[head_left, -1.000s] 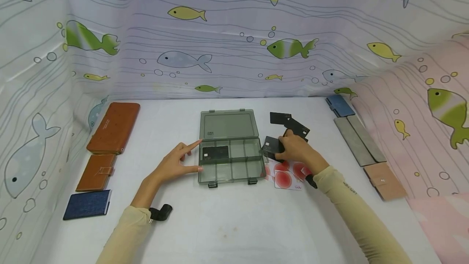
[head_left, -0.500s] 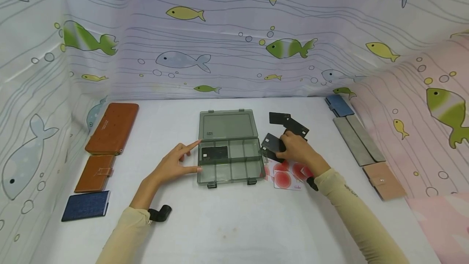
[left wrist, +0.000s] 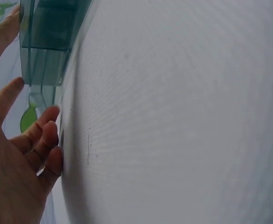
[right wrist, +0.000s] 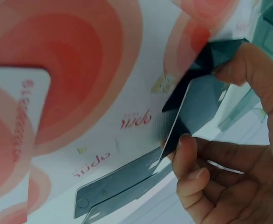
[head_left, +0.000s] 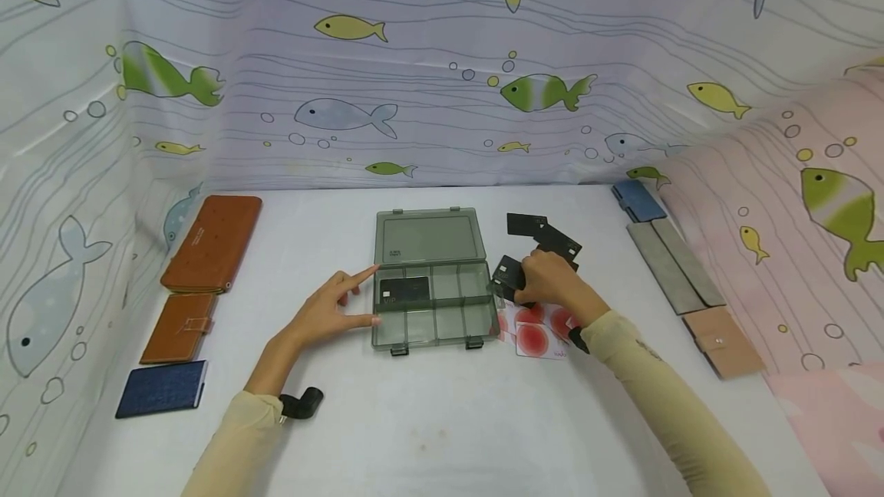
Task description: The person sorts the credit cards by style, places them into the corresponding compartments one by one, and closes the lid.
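Observation:
In the head view a translucent grey-green compartment box (head_left: 431, 236) lies with its lid folded back. A black card (head_left: 406, 291) lies across its upper left compartments. My left hand (head_left: 324, 309) touches the box's left side with index finger and thumb extended. To the right of the box, my right hand (head_left: 552, 280) pinches a black card (right wrist: 197, 105), which is tilted up in the right wrist view. Further black cards (head_left: 558, 240) fan out behind that hand. Red-and-white cards (head_left: 535, 340) lie overlapping beneath and in front of it.
On the left stand out a large brown wallet (head_left: 212, 242), a smaller brown wallet (head_left: 178, 328) and a dark blue notebook (head_left: 161, 390). Along the right edge lie a blue wallet (head_left: 638, 200), a grey wallet (head_left: 675, 267) and a tan wallet (head_left: 723, 342). Fish-printed cloth (head_left: 442, 98) surrounds the table.
My right hand has shifted slightly left, and the black card in it has turned and tipped up near the box's right side. My left hand stays at the box.

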### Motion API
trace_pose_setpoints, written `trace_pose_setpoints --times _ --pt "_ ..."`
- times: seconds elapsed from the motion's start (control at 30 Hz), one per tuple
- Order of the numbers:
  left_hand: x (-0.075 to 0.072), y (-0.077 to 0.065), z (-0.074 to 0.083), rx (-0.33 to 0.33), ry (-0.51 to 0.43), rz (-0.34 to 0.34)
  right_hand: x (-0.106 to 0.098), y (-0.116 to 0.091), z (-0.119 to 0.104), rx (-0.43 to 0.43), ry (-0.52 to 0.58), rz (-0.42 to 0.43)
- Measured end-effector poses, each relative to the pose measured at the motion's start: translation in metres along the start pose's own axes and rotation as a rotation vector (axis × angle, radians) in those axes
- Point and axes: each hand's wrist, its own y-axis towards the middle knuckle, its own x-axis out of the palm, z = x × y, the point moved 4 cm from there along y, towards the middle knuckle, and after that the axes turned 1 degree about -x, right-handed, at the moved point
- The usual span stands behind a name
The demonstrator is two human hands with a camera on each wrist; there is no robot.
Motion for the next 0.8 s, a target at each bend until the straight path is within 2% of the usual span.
trace_pose_setpoints --times 0.13,0.37,0.47,0.6,0.8 --pt "0.001 0.0 0.001 0.009 -0.001 -0.001 0.001 -0.001 0.002 -0.01 0.002 0.021" --pt "0.0 -0.001 0.002 0.015 0.001 0.003 -0.004 -0.009 0.012 0.001 0.122 0.08" --pt "0.0 -0.001 0.002 0.013 -0.001 0.0 -0.011 -0.012 0.015 -0.006 0.14 0.111" --pt "-0.001 -0.001 0.003 0.01 0.0 -0.004 -0.021 -0.015 0.013 -0.057 0.141 0.173" --pt "-0.002 -0.001 0.003 0.004 0.0 -0.002 -0.032 -0.015 -0.002 -0.176 0.142 0.275"
